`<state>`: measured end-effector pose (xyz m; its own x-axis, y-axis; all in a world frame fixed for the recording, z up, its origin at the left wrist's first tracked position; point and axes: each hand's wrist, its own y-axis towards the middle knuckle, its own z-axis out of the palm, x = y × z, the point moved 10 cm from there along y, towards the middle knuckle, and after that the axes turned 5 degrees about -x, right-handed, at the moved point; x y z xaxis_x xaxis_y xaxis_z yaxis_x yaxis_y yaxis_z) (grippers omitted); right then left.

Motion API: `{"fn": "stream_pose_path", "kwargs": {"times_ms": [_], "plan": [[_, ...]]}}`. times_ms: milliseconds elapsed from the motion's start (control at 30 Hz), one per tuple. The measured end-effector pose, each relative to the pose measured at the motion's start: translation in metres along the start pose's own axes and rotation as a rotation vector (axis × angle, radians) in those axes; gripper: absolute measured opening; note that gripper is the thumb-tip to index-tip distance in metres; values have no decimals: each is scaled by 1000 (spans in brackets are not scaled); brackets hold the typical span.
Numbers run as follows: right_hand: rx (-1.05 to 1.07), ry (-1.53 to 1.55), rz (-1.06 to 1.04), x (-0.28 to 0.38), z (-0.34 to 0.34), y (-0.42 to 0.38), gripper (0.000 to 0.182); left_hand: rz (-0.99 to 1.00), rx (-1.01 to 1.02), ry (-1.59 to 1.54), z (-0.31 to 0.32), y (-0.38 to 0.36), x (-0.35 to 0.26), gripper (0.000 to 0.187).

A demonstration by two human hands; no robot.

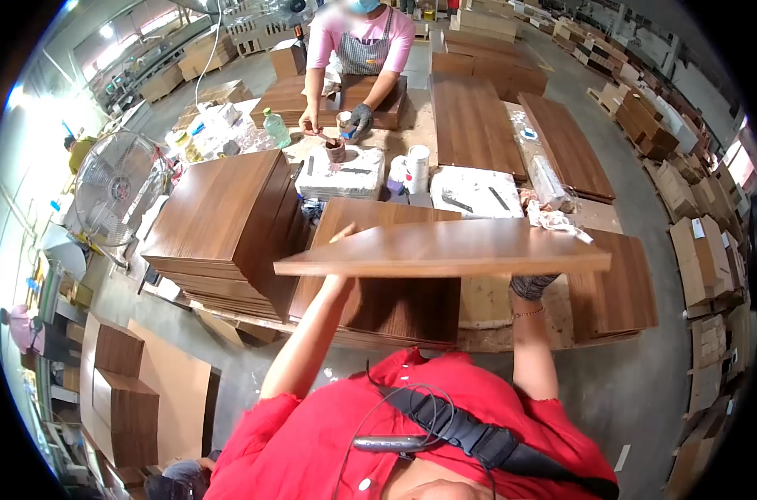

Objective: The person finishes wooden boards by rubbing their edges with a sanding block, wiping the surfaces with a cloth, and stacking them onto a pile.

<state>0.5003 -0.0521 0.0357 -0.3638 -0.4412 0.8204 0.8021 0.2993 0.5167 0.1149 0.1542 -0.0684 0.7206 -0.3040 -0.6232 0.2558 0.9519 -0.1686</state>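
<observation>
A brown wood-grain panel is held up in front of me, tilted so that its near edge and upper face show. My left hand is bare and grips the panel near its left end, with fingertips showing over the far side and the palm below. My right hand, in a dark glove, holds the panel's near right part from beneath; its fingers are mostly hidden behind the board. Below the held panel lies a stack of similar panels on the worktable.
A tall stack of panels stands at left, beside a fan. More panels lie at right. White foam blocks, a paper-cup stack and a green bottle sit mid-table. Across from me a person works with a small pot.
</observation>
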Motion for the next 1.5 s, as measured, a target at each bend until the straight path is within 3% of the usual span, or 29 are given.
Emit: {"fn": "stream_pose_path", "kwargs": {"times_ms": [167, 333, 467, 500, 567, 633, 667, 700, 733, 767, 833, 900, 967, 1033, 1067, 1100, 1167, 1233, 1300, 1367, 1400, 1467, 1500], "plan": [[62, 132, 100, 6, 27, 23, 18, -256, 56, -144, -3, -80, 15, 38], [108, 170, 80, 25, 57, 67, 20, -319, -28, -88, -17, -115, 9, 36], [159, 142, 137, 5, 53, 44, 22, -408, -40, -113, -16, -125, 17, 36], [158, 134, 149, -1, 52, 34, 22, -517, 53, -180, -7, -129, 25, 29], [153, 134, 179, -6, 40, 16, 24, -377, 66, -253, -3, -124, 17, 18], [145, 151, 230, -14, 33, 9, 25, -54, 218, -259, 10, -118, -13, 10], [142, 169, 270, -19, 32, 6, 25, -66, 154, -230, 16, -117, -24, 8], [127, 210, 319, -24, 36, 8, 26, -10, 247, 37, 16, -112, -45, 9], [120, 253, 374, -27, 33, 3, 27, -174, 107, -18, 14, -107, -48, 8], [104, 304, 441, -33, 33, -2, 27, -86, -83, 20, 44, -123, -76, 9], [101, 402, 574, -43, 43, -14, 29, 99, -203, 193, 68, -140, -128, 6], [212, 381, 616, -43, 61, -39, 31, 189, -210, 125, 23, -117, -153, 5], [492, 176, 497, -32, 84, -87, 38, 343, -245, 120, 13, -129, -195, 6], [828, -125, 299, -23, 101, -151, 46, 402, -197, 49, 42, -153, -225, 18], [994, -390, 71, -19, 106, -182, 51, 478, -143, 19, 23, -158, -245, 15], [1115, -1004, -618, -2, 112, -214, 53, 606, 0, 36, 5, -163, -269, 11], [1034, -1007, -434, 22, 111, -216, 58, 685, -177, 36, -20, -182, -299, 12], [1032, -1027, -386, 19, 108, -221, 57, 791, -190, 52, -37, -208, -327, 11], [973, -1055, -398, 18, 111, -229, 55, 904, -165, 188, -63, -231, -358, 10], [963, -974, -496, 48, 145, -261, 51, 1174, -300, 364, -84, -259, -380, 12], [951, -888, -520, 68, 167, -281, 48, 1163, -291, 363, -88, -261, -385, 12], [1327, -995, -467, 65, 224, -359, 37, 1354, -468, 424, -99, -288, -402, 15], [1263, -516, -47, 59, 248, -381, 35, 1345, -454, 419, -108, -288, -410, 15]]}}
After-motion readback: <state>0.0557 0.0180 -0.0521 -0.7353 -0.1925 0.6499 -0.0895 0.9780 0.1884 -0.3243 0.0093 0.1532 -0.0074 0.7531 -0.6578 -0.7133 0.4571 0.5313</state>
